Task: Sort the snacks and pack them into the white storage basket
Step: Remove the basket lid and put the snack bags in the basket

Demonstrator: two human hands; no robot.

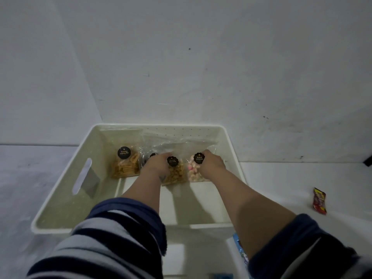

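The white storage basket (60, 202) stands on the floor against the wall. Clear snack bags with round black labels stand in a row along its far wall. A bag of golden sticks (125, 165) is at the left. Beside it, a bag of dark snacks (145, 158) is mostly hidden behind my left hand (156, 163). My left hand is closed on the top of a bag of brown crackers (175, 172). My right hand (211, 163) grips the top of a bag of pink and white biscuits (194, 172).
A red snack packet (319, 201) lies on the floor to the right of the basket. A blue packet (240, 248) shows partly under my right forearm near the basket's near edge. A slot handle (82, 176) is cut in the basket's left wall.
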